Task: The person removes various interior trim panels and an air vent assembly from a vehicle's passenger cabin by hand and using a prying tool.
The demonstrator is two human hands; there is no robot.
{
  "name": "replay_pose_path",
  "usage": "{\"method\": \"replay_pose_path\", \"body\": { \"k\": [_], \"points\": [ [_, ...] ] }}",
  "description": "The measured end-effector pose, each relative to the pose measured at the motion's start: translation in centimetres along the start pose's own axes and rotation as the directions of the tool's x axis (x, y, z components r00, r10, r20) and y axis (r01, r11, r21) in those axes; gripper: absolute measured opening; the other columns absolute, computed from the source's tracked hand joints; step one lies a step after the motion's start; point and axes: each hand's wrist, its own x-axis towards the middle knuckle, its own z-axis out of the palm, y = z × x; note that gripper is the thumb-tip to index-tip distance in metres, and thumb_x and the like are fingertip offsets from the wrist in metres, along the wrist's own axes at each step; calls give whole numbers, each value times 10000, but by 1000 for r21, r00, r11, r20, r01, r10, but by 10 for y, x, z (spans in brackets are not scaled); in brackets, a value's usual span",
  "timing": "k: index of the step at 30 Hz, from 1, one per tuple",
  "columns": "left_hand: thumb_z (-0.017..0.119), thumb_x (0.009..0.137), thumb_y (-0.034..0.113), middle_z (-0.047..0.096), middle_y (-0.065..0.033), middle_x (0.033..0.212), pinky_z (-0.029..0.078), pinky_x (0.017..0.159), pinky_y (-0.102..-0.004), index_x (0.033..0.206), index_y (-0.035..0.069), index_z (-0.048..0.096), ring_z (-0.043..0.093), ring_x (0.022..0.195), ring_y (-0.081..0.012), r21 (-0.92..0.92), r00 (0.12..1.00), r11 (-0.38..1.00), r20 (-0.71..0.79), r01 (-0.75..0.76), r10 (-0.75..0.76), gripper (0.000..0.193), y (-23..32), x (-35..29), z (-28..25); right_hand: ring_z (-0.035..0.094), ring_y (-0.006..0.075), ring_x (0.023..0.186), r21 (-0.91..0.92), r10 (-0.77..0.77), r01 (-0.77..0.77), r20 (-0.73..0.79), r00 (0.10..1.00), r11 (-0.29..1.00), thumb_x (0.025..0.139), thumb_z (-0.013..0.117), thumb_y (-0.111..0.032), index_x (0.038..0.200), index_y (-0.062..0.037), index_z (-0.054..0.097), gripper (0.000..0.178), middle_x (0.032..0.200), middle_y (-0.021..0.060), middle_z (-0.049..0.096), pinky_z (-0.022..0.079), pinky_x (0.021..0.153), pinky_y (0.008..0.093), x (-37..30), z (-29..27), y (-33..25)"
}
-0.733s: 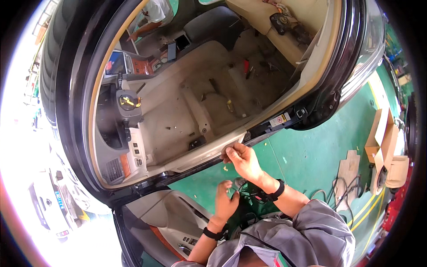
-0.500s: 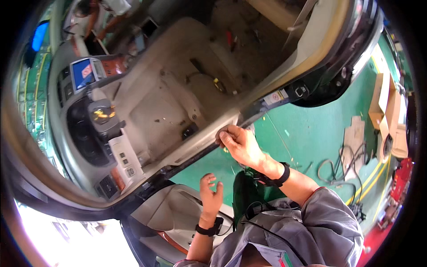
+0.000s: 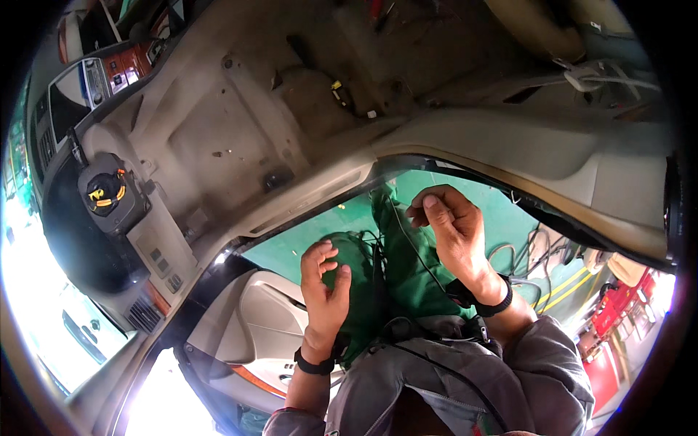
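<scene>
Right hand (image 3: 458, 231) farther from one sill (image 3: 318, 198)

Floor pan (image 3: 193, 134): painted metal by its look, matt, scuffed and stained. Sill trim (image 3: 316, 198): smooth plastic, low sheen. Pillar trim (image 3: 523, 138): smooth matt plastic. Console trim (image 3: 120, 69): glossy wood-look, bright reflections. Screen (image 3: 67, 105): smooth, glassy. Switch panel (image 3: 155, 251): matt plastic. Door panel (image 3: 269, 309): smooth, moulded plastic look; its strip (image 3: 256, 379) wood-look, polished. Shop floor (image 3: 285, 251): smooth, painted look. Trousers (image 3: 407, 272): matt cloth. Jacket (image 3: 549, 363): matt woven cloth, creased. Wristband (image 3: 314, 362): matt, exact material unclear.
</scene>
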Motion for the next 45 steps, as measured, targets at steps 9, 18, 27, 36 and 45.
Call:
{"method": "replay_pose_path", "body": {
  "k": [9, 18, 27, 36, 45],
  "points": [
    [653, 817, 96, 522, -213, 1270, 484, 876, -346, 1264, -33, 505, 557, 1115, -279, -151, 980, 980, 129, -133, 153, 489, 121, 29, 14, 616, 114, 786, -113, -81, 78, -18, 997, 991, 1017, 484, -66, 1000, 42, 619, 173, 887, 79, 685, 504, 730, 256, 24, -6, -45],
    [651, 833, 118, 517, -199, 1269, 468, 881, -336, 1255, -33, 522, 550, 1125, -265, -126, 965, 971, 141, -206, 223, 466, 147, 133, 13, 609, 129, 769, -54, -105, 100, -100, 989, 994, 979, 437, 11, 1019, 39, 605, 175, 909, 92, 678, 508, 722, 271, 79, -7, -56],
    [699, 883, 231, 634, -196, 1158, 522, 850, -394, 1319, -16, 515, 652, 1008, -294, 419, 890, 824, -75, -382, 451, 534, 183, 452, -15, 628, 120, 793, 115, -127, 187, -399, 908, 976, 957, 500, -16, 1049, 2, 633, 162, 928, 75, 695, 515, 735, 266, 231, 52, -86],
    [591, 959, 453, 590, -271, 1279, 433, 1028, -431, 1303, -18, 548, 559, 1207, -417, 791, 437, 188, 109, -582, 893, 585, 305, 731, -30, 695, 362, 888, -631, -685, 423, -247, 686, 651, 888, 633, -195, 1004, 7, 664, 235, 936, 263, 678, 534, 789, 448, 538, 66, -254],
    [505, 973, 470, 441, -134, 1493, 253, 1160, -452, 1465, 50, 390, 373, 1401, -318, 839, 571, 219, 127, -498, 811, 657, 288, 740, 16, 669, 401, 808, -905, -733, 254, -87, 675, 341, 888, 596, -202, 945, -22, 624, 191, 856, 215, 662, 539, 730, 477, 676, 88, -288]
  ]
}}
